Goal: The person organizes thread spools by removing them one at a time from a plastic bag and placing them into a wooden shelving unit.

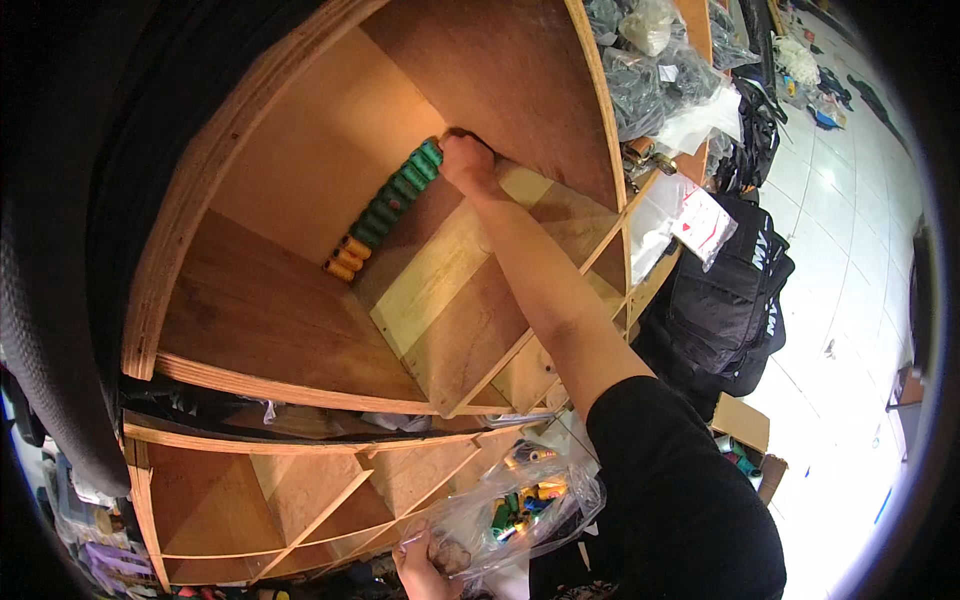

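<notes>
Head view: right hand [467,162] reaches deep into the wooden shelf [300,330], fingers curled tight at the far end of a row of thread spools [388,205], green ones then orange. Left hand [428,568] pinches a clear plastic bag [520,505] of more spools, down low. Spools look light, rigid, apt to roll; best gripped round the barrel. Bag is limp and slippery.

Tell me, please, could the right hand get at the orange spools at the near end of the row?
Probably yes: the right hand rests at the green end of the spool row, and the shelf board by the orange spools lies open.
</notes>
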{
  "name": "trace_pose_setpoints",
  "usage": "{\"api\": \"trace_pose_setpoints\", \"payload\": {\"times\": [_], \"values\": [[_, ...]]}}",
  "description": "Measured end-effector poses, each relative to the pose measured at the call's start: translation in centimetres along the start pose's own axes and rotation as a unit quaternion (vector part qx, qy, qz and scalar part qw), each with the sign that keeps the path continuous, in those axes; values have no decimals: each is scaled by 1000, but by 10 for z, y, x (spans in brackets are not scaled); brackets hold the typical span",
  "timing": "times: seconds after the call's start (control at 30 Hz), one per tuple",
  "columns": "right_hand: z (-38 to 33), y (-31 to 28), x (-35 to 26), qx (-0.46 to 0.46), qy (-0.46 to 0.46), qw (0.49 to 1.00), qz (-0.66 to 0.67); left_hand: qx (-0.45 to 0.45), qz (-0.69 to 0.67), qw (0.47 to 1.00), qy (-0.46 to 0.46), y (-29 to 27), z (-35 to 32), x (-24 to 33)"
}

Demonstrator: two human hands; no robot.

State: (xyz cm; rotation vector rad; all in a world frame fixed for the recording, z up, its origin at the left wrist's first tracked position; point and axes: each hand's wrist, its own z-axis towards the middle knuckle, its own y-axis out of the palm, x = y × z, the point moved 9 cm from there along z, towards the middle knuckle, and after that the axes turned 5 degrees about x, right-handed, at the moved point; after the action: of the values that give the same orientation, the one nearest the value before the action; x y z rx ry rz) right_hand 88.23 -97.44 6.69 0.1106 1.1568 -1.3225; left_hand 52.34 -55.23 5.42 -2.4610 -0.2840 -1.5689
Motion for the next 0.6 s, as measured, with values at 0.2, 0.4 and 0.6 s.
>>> {"api": "trace_pose_setpoints", "payload": {"times": [0.2,0.4,0.6], "values": [[2,-1,9,-35,47,998,18,-11,-1,1000,-11,5,1,5],[-2,0,6,-41,54,995,68,-35,-21,999,-24,3,5,0],[7,-11,17,9,67,995,79,-28,-33,999,-28,0,7,-6]]}}
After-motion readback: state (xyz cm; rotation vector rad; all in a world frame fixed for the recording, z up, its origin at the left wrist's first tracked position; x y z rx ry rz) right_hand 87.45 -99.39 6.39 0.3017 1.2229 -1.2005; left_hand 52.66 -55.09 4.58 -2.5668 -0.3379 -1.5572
